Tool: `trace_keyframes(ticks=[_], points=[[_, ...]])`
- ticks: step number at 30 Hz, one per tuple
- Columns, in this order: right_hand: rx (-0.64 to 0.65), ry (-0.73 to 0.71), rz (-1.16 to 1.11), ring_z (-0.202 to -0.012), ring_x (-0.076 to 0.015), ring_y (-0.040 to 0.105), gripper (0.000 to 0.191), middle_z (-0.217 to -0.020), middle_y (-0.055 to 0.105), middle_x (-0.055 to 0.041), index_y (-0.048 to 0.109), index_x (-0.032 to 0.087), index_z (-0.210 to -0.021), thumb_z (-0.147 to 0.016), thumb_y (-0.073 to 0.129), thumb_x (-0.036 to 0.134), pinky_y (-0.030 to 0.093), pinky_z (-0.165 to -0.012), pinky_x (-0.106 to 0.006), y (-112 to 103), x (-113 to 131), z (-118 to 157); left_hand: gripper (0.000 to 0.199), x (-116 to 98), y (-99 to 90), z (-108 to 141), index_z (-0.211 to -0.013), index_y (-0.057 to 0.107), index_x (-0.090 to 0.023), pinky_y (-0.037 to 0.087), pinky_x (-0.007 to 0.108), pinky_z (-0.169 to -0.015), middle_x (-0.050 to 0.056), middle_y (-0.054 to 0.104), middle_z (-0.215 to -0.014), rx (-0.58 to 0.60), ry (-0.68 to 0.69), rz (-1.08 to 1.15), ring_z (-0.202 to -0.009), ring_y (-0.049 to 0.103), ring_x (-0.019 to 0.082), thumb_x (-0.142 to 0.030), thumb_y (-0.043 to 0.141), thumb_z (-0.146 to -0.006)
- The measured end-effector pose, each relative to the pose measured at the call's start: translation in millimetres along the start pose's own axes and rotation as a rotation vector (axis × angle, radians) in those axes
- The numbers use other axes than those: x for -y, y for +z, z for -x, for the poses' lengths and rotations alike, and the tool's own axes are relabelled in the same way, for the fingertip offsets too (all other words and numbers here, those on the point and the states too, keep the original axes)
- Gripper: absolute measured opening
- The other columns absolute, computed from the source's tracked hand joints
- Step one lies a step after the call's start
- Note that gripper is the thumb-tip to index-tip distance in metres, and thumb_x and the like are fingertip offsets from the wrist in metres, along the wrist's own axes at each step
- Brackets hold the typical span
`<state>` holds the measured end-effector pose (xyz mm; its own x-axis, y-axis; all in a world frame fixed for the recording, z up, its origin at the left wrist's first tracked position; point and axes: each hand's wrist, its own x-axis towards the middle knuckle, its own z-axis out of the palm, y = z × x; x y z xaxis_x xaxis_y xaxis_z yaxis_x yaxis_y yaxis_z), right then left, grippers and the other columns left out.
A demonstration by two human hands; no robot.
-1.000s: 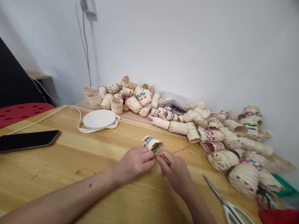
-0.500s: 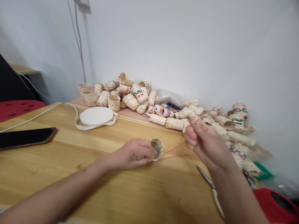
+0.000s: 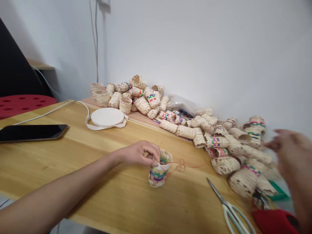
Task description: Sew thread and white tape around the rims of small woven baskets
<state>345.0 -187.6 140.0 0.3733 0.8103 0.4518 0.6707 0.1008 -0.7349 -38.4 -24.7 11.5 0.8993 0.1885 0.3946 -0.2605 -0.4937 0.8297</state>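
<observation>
Near the table's middle stands a small woven basket with purple, green and blue bands, slightly tilted. My left hand pinches its near rim, where a white ribbon lies along the edge. Red thread comes off the rim, loops on itself and runs right until it is too thin to follow. Far to the right, my right hand is raised and blurred, its fingertips pinched together at the thread's far end; whether a needle is there cannot be made out. Scissors lie between the hands, closer to the right one.
A long heap of woven baskets and tubes lines the wall side. A white ribbon roll and a black phone lie at left, with a white cable. At lower right are a red object and a green tray.
My right hand has swung far to the right, away from the basket. The basket has come upright from lying with its opening toward me, and my left hand now grips its rim from above.
</observation>
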Motion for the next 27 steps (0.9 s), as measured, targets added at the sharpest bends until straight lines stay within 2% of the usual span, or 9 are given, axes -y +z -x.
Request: trace_keyframes(ticks=[1, 2, 5, 8, 13, 19, 22, 24, 27], points=[[-0.165, -0.005, 0.102, -0.05, -0.0136, 0.055, 0.017, -0.054, 0.062, 0.0041, 0.069, 0.033, -0.077, -0.084, 0.058, 0.044, 0.037, -0.048, -0.032, 21, 7, 10, 0.02, 1, 0.1, 0, -0.079, 0.07, -0.012, 0.044, 0.023, -0.066, 0.007, 0.063, -0.077, 0.002, -0.008, -0.001, -0.07, 0.057, 0.013, -0.03, 0.063, -0.084], [-0.097, 0.027, 0.207, -0.055, -0.0146, 0.058, 0.017, -0.058, 0.063, 0.0028, 0.071, 0.031, -0.089, -0.083, 0.06, 0.043, 0.04, -0.052, -0.032, 45, 15, 22, 0.021, 1, 0.1, 1, -0.079, 0.07, -0.011, 0.044, 0.023, -0.066, 0.007, 0.063, -0.078, 0.005, -0.016, 0.001, -0.07, 0.056, 0.013, -0.03, 0.063, -0.084], [0.354, -0.079, 0.269, -0.046, -0.0104, 0.043, 0.026, -0.051, 0.051, 0.0055, 0.072, 0.025, -0.1, -0.08, 0.065, 0.041, 0.033, -0.047, -0.026, 118, 42, 50, 0.023, 4, -0.8, 2, -0.079, 0.069, -0.011, 0.044, 0.023, -0.067, 0.007, 0.063, -0.078, -0.001, -0.032, 0.009, -0.072, 0.057, 0.013, -0.032, 0.063, -0.084], [0.653, -0.198, 0.242, -0.049, -0.0089, 0.038, 0.029, -0.053, 0.043, 0.0073, 0.07, 0.025, -0.108, -0.084, 0.065, 0.04, 0.029, -0.05, -0.023, 160, 58, 64, 0.024, 5, -2.9, 2, -0.08, 0.069, -0.01, 0.044, 0.022, -0.068, 0.007, 0.063, -0.078, -0.001, -0.045, 0.014, -0.071, 0.056, 0.013, -0.033, 0.064, -0.084], [0.807, -0.26, 0.114, -0.058, -0.0088, 0.045, 0.028, -0.068, 0.057, 0.0041, 0.069, 0.024, -0.109, -0.086, 0.064, 0.038, 0.032, -0.056, -0.021, 177, 58, 60, 0.021, 7, -4.2, 3, -0.08, 0.069, -0.01, 0.044, 0.022, -0.07, 0.006, 0.063, -0.079, 0.014, -0.054, 0.067, -0.073, 0.056, 0.013, -0.031, 0.066, -0.083], [0.939, -0.098, -0.081, -0.061, -0.0099, 0.049, 0.019, -0.066, 0.059, 0.0025, 0.071, 0.018, -0.076, -0.081, 0.067, 0.036, 0.034, -0.056, -0.02, 187, 51, 54, 0.016, 7, -2.9, 4, -0.08, 0.069, -0.011, 0.044, 0.023, -0.071, 0.006, 0.061, -0.08, 0.057, -0.08, 0.179, -0.074, 0.056, 0.012, -0.027, 0.069, -0.08], [0.952, 0.009, -0.256, -0.059, -0.009, 0.047, 0.023, -0.066, 0.057, 0.0027, 0.069, 0.017, -0.074, -0.08, 0.066, 0.039, 0.034, -0.054, -0.02, 189, 52, 57, 0.018, 4, -2.5, 4, -0.08, 0.069, -0.011, 0.044, 0.024, -0.072, 0.006, 0.061, -0.081, 0.058, -0.07, 0.266, -0.075, 0.056, 0.013, -0.029, 0.069, -0.08], [0.937, 0.062, -0.273, -0.053, -0.0085, 0.042, 0.028, -0.06, 0.052, 0.004, 0.068, 0.017, -0.074, -0.081, 0.062, 0.043, 0.031, -0.05, -0.021, 190, 53, 60, 0.019, 2, -2.8, 4, -0.079, 0.069, -0.011, 0.044, 0.024, -0.073, 0.006, 0.061, -0.08, 0.058, -0.061, 0.288, -0.075, 0.056, 0.013, -0.03, 0.07, -0.08], [0.745, -0.011, -0.092, -0.05, -0.0089, 0.039, 0.032, -0.054, 0.047, 0.0047, 0.064, 0.017, -0.069, -0.084, 0.058, 0.044, 0.027, -0.048, -0.022, 194, 53, 62, 0.019, 3, -4.0, 4, -0.079, 0.069, -0.011, 0.044, 0.025, -0.073, 0.005, 0.06, -0.079, 0.063, -0.072, 0.294, -0.075, 0.055, 0.013, -0.03, 0.07, -0.08]])
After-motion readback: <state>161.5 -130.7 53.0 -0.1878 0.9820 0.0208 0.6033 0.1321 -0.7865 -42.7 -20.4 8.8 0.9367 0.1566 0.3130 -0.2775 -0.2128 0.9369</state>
